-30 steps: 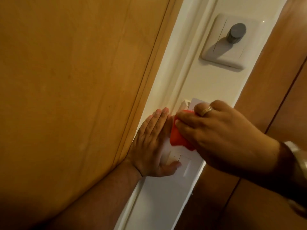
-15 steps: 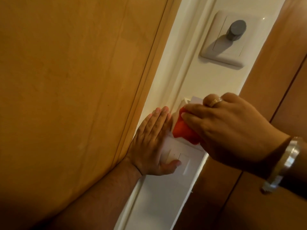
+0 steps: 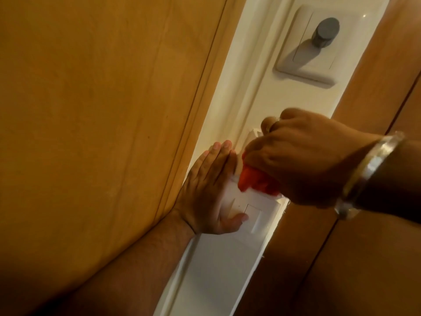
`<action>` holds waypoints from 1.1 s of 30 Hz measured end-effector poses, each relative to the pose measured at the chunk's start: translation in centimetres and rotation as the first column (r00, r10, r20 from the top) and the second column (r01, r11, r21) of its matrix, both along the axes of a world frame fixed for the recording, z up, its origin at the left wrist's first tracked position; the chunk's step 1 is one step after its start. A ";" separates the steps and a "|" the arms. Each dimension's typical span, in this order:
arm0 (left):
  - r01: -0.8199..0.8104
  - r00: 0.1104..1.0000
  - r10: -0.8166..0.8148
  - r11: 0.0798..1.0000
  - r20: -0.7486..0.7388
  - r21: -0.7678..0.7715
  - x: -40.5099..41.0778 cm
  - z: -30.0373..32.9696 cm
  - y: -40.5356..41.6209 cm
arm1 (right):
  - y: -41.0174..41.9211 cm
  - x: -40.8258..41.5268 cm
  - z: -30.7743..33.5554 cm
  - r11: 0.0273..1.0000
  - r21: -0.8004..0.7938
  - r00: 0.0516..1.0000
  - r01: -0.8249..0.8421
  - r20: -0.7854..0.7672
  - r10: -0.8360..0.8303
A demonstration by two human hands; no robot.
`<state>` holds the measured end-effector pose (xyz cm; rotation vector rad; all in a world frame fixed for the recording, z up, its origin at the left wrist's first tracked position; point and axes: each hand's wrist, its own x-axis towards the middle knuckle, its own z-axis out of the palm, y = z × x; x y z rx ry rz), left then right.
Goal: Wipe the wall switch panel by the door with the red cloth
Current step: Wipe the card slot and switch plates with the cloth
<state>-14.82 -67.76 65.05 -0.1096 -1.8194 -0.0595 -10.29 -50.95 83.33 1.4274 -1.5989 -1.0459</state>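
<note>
Nearest to us, our right forearm comes in from the right edge w/ a metal bangle [image 3: 369, 176] on the wrist. Our right hand [image 3: 303, 158] is bunched into a loose fist, fingers [image 3: 257, 153] curled tight round the red cloth [image 3: 255, 182]. A ring [image 3: 274, 123] shows on one knuckle. Only a crumpled wad of cloth sticks out below and left of the fingers; the rest is hidden inside the grip.

The cloth presses on the upper part of the white wall switch panel [image 3: 252, 215], approx. at its top half, touching the plate. The lower rocker of the panel is bare and in plain view, just below the cloth.

Our left hand [image 3: 209, 190] lies flat on the wall just beside the panel's left edge, fingers straight and close together, holding nothing. Its thumb [image 3: 237, 218] reaches across and touches the lower left of the panel. The left forearm runs down toward the bottom of the view, along the wooden door [image 3: 102, 110], which fills the left side.

The panel sits on a narrow white wall strip [image 3: 218, 270] between the door frame on the left and brown wood panelling [image 3: 341, 258] on the right.

Further up the strip, well apart from both hands, is a second white plate [image 3: 312, 49] w/ a grey round knob [image 3: 325, 31] that casts a shadow down-left.
</note>
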 end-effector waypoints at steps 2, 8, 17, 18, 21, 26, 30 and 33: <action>0.007 1.000 -0.007 1.000 -0.003 0.003 0.0 -0.1 -0.1 | -0.4 0.2 0.6 0.998 -0.048 0.999 -0.032 -0.032 0.030; 0.000 1.000 0.001 1.000 0.011 -0.007 -0.4 -0.2 -0.3 | 0.4 -0.2 -1.4 1.000 -0.013 0.999 -0.020 -0.027 0.019; -0.079 0.976 0.051 0.989 0.211 0.128 2.0 -1.8 2.4 | 2.1 -1.3 -2.3 0.989 -0.148 0.999 -0.031 -0.017 0.029; -0.088 0.970 0.036 0.973 0.239 0.214 2.2 -2.9 3.6 | 2.4 -1.2 -2.3 0.986 -0.163 0.999 -0.028 -0.022 0.025; -0.123 0.961 -0.010 0.880 0.277 0.458 2.1 -6.5 7.2 | 3.3 -1.0 -2.8 0.986 -0.169 0.999 -0.001 -0.033 -0.005; -0.115 0.970 -0.071 0.705 0.232 0.700 1.9 -8.1 9.2 | 4.4 -0.7 -2.8 0.972 -0.228 0.998 0.051 -0.034 -0.060; -0.052 0.974 -0.131 0.668 0.186 0.742 2.1 -8.1 9.6 | 3.8 -0.4 -4.5 0.921 -0.378 0.994 0.092 -0.017 -0.106; -0.024 0.963 -0.187 0.657 0.194 0.753 2.1 -8.4 9.8 | 3.1 -0.3 -6.3 0.927 -0.356 0.993 0.120 0.047 -0.111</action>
